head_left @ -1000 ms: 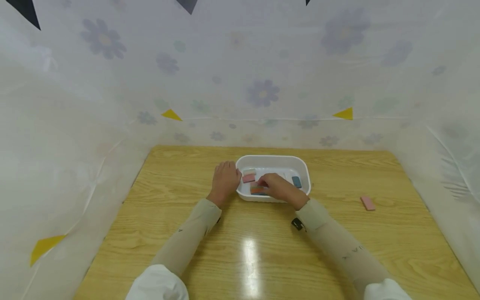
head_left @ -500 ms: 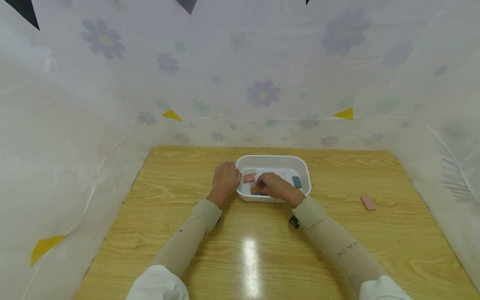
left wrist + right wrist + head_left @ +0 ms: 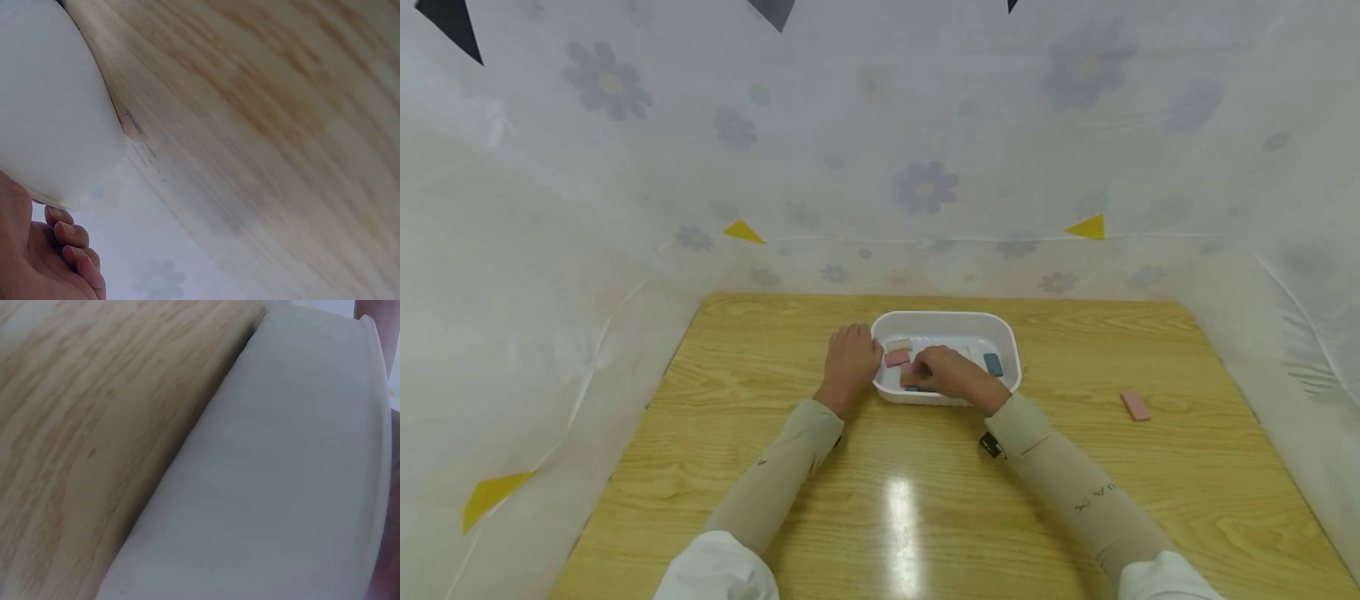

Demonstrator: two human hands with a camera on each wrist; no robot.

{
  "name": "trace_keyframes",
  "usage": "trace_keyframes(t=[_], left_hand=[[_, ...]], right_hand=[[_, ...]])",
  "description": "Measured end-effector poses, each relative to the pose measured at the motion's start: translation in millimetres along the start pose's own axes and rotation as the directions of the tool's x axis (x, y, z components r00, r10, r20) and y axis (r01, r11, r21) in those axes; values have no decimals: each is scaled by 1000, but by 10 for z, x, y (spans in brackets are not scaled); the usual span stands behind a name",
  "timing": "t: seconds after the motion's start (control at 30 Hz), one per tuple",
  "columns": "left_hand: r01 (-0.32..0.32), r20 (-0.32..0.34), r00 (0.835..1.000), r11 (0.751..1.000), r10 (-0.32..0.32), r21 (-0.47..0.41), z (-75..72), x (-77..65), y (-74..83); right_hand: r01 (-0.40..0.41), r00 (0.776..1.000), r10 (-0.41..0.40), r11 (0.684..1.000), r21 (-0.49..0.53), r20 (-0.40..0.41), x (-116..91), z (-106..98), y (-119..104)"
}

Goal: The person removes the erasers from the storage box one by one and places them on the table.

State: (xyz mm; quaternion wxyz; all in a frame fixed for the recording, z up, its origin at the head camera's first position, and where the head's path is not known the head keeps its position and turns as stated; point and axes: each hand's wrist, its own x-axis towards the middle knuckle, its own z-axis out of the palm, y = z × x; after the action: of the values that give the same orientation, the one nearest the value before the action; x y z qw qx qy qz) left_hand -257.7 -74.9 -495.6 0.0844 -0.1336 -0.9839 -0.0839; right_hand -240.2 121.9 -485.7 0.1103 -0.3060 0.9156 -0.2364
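Note:
A white plastic tub (image 3: 943, 318) stands on the wooden table. My left hand (image 3: 852, 357) grips its left rim; in the left wrist view its fingers (image 3: 74, 236) curl at the tub's edge. My right hand (image 3: 953, 372) reaches over the near wall into the tub, thumb and fingers pinching a flat orange block (image 3: 907, 381) near the front left. Part of that block is hidden by the fingers, and a bluish piece shows just below it. Beside it lie a pink block (image 3: 897, 358) and a cream block (image 3: 898, 344). A dark blue block (image 3: 993, 364) rests at the tub's right end.
On the table (image 3: 1075, 483) to the right, outside the tub, lies another pink block (image 3: 1136, 406). Pale flowered sheeting (image 3: 925, 133) encloses the table at the back and sides. In the right wrist view, the tub's outer wall (image 3: 269, 462) fills much of the picture.
My right hand and forearm have shifted slightly left within the tub, and the orange block has moved a little with the fingers. The left hand stays on the rim.

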Motion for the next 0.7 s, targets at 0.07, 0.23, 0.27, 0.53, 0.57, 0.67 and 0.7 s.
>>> trace_keyframes(t=[0.07,0.23,0.27,0.53,0.57,0.67,0.7], left_hand=[[0,1,1000,1000,0,-2,-1,2,3],[2,4,1000,1000,-2,-3,1,9,8],[3,8,1000,1000,-3,-3,0,9,10],[22,26,999,1000,-22,-13,-18,12,14],[22,25,999,1000,-21,-13,-18,14,14],[12,14,1000,1000,-12,-11,-12,15,12],[7,11,1000,1000,-7,-9,-9,15,10]], right_hand=[[-5,1000,5,1000,-7,-19,-1,-3,5],[-37,998,38,999,12,-59,-21,-18,11],[-37,997,37,999,13,-68,-29,-23,11],[-25,978,34,999,48,-204,-159,-177,-70],[-22,974,32,999,47,-224,-182,-208,-87],[-31,960,39,999,32,-277,-267,-298,-141],[-38,955,47,999,36,-291,-300,-326,-160]])
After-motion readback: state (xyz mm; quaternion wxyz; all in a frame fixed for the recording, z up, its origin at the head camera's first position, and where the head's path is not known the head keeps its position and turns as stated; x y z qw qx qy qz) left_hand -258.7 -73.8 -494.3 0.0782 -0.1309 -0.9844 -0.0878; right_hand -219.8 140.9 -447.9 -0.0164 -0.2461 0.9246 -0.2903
